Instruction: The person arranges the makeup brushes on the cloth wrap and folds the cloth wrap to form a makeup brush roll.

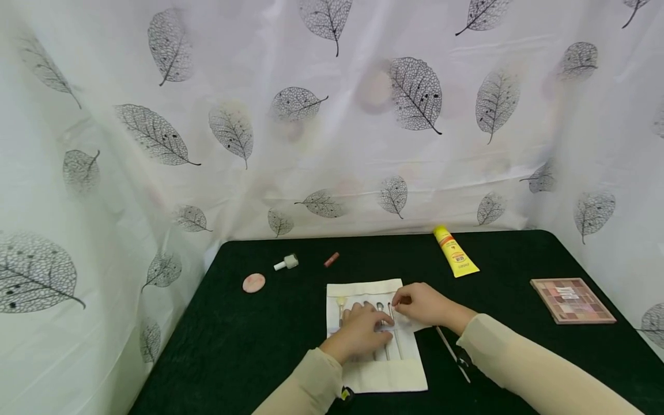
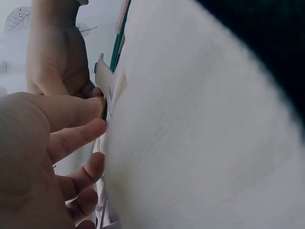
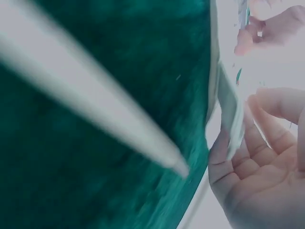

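Note:
A cream fabric brush roll lies unfolded with several makeup brushes in its slots, among them one with a pale fan-like head. My left hand rests over the middle of the roll, fingers loosely bent and fingertips against the fabric, partly hiding the brushes. At the roll's upper right, my right hand pinches near the head of the rightmost makeup brush. A pale fabric flap hangs in front of some right fingers in the right wrist view. Another slim brush lies on the dark cloth beside the roll.
On the dark table stand or lie a round pink puff, a nail polish bottle, a small reddish tube and a yellow squeeze tube. An eyeshadow palette is at the right. A leaf-print curtain hangs behind.

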Tool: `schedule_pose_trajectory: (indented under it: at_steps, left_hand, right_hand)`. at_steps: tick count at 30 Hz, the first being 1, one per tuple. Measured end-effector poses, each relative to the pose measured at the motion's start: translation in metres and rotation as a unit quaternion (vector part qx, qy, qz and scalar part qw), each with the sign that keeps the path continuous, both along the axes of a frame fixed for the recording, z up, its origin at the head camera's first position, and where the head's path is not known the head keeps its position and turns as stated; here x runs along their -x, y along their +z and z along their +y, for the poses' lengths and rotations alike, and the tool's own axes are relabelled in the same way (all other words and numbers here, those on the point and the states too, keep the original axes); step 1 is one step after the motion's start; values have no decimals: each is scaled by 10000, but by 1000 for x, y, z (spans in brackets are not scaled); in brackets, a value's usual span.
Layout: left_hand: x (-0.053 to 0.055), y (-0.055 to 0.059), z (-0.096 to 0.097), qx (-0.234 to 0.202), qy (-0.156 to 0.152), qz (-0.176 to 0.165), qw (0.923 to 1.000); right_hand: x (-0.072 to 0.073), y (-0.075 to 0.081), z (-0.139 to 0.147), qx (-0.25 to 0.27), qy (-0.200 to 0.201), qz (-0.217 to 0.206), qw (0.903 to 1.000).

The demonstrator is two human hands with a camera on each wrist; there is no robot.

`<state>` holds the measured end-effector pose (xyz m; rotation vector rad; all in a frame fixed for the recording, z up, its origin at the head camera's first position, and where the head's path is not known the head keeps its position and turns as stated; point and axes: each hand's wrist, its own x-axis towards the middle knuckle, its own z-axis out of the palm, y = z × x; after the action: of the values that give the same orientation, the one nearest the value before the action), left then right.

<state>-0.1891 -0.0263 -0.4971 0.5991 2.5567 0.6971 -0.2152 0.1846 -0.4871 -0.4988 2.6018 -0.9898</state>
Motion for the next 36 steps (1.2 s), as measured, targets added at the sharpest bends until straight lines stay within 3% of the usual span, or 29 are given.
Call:
schedule_pose_trajectory:
  at_steps: [10, 22, 29, 36]
  left_hand:
    - [0, -4, 1, 183, -154, 117, 9996]
    - [-1, -2, 7, 168, -128, 191, 9996]
    - [-2, -1, 10, 101, -134, 103, 9998]
    - [-1, -3, 14, 126, -203, 88, 9997]
  right_hand:
    - [-8, 2, 33, -72, -887, 163, 9959]
    - [-16, 0, 56, -91, -559, -783, 9953]
    - [-22, -1, 54, -141, -517, -830, 9951]
    - [-32, 3, 47, -397, -971, -672, 9922]
